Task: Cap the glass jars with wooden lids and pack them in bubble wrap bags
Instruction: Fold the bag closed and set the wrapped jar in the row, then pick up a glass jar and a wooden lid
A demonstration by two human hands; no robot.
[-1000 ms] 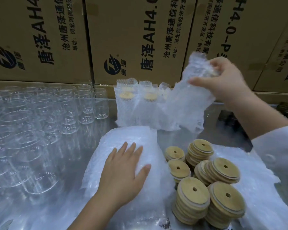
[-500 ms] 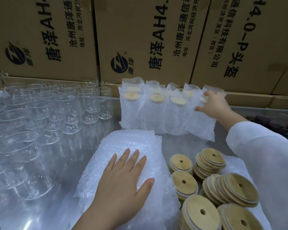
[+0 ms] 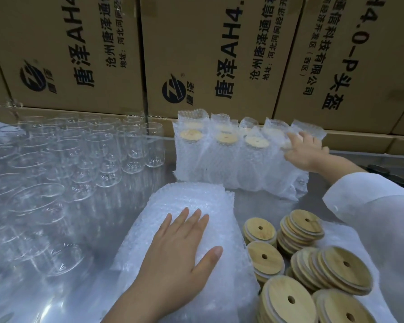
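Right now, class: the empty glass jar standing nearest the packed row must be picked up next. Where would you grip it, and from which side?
Grip the glass jar round its upper wall, just under the rim, coming from its right. It stands upright; other jars crowd its left, while bare table parts it from the packed row, likely leaving room to close round it.

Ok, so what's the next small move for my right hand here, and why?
Probably draw the right hand off the bagged jar and back toward the wooden lids. That jar stands upright at the right end of the packed row, so it looks placed, while the left hand rests flat on the stack of bubble wrap bags.
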